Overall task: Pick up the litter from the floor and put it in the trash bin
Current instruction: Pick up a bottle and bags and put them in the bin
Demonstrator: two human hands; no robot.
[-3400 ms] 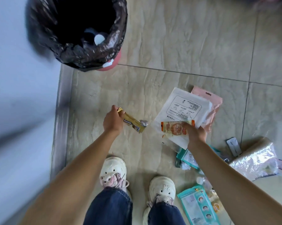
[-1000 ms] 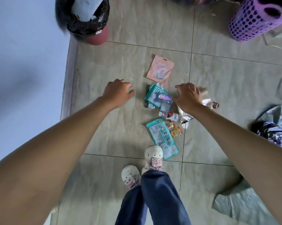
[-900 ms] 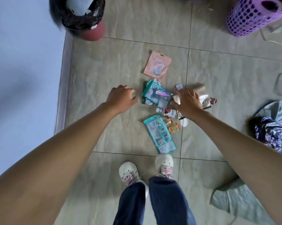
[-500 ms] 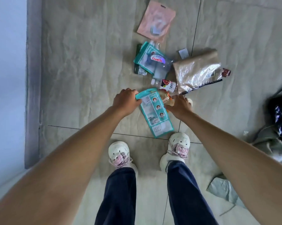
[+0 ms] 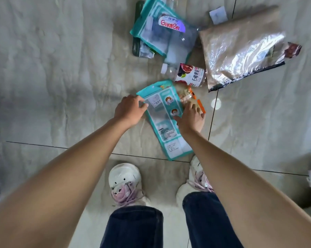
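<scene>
Right hand (image 5: 190, 116) over half-hidden orange wrapper (image 5: 186, 94)

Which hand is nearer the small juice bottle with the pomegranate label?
Right. The right hand rests on the orange-edged snack wrapper just below the juice bottle; the left hand sits farther off, at the teal pouch's left edge.

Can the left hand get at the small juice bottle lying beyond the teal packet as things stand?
Probably yes: the left hand rests on the teal packet, and the juice bottle lies uncovered just beyond.
</scene>
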